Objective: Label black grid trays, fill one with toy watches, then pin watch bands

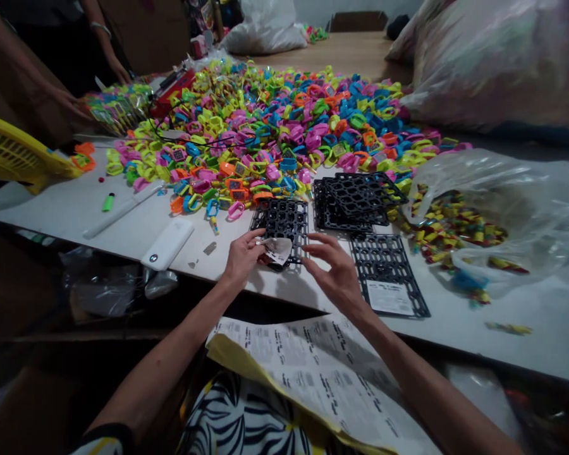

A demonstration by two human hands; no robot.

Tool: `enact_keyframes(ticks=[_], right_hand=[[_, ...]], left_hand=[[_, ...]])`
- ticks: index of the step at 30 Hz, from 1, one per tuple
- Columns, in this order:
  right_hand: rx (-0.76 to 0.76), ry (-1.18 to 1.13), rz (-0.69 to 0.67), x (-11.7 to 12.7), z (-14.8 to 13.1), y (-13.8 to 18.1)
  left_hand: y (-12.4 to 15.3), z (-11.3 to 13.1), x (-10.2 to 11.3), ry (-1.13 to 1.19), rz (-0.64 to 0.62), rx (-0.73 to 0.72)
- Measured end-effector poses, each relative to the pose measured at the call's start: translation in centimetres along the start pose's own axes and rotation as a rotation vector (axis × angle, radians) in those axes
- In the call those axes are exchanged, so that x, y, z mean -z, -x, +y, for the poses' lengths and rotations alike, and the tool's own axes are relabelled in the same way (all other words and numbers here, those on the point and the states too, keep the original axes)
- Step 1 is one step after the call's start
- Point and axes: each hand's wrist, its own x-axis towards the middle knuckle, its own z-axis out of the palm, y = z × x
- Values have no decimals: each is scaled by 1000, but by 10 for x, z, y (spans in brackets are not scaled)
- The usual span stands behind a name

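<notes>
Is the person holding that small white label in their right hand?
No, the white label is pinched in the left hand, while the right hand is open with its fingers apart.

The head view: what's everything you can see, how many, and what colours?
Watch-shaped plastic toys: uncountable, multicoloured, heaped mid-table
Flat plastic lattice trays: several, black, front centre and right
Small printed papers: two, white, one held, one on a tray
Thin plastic bag: one, clear, right
Small wrapped pieces: many, yellow-red, in and beside it
Flat rectangular device: one, white, front left
Perforated plastic object: one, yellow, left
Bulging sacks: two, pale, back and right
Printed sheet: one, white, lap
Co-worker's hands: two, upper left
Left grip: one, pinching paper
Right grip: one, open
</notes>
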Motion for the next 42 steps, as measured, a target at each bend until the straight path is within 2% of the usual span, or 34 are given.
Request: enact_keyframes(ticks=[3,5,9,13,16,18,21,25,29,33,36,38,42], right_hand=[[-320,-255,-10,-2,-11,-6],[-405,-297,-56,-6,-18,-8],[-358,-264,-34,-16,-26,-7],[-448,-402,-16,-19,-21,-5],[-539,-500,55,-15,-12,-5],[-579,-524,61,-11,-7,-7],[-595,-546,-22,-5,-4,-15],[-616,-509,-136,-2,1,-28],[-611,-392,-118,-9,9,-32],[-597,-322,-37,-18,12,-29],[-593,-334,-31,-21,10,-29],[-609,-345,-34,-21,9,-30],[-658,-367,2,-19,11,-31]], left_hand=[[5,1,-4,-81,29,-149],[9,-1,-6,-158,51,-244],[16,-6,-8,-280,54,-333],[15,-5,-6,-371,104,-376],[8,-2,-2,-179,179,-306],[4,-2,0,-35,146,-222],[1,-4,3,64,51,-126],[1,-9,4,107,87,-110],[-2,-16,6,-5,126,-148],[-10,-20,8,-344,179,-347],[-14,-19,8,-531,262,-466],[-15,-17,7,-525,256,-450],[-17,-15,2,-384,116,-250]])
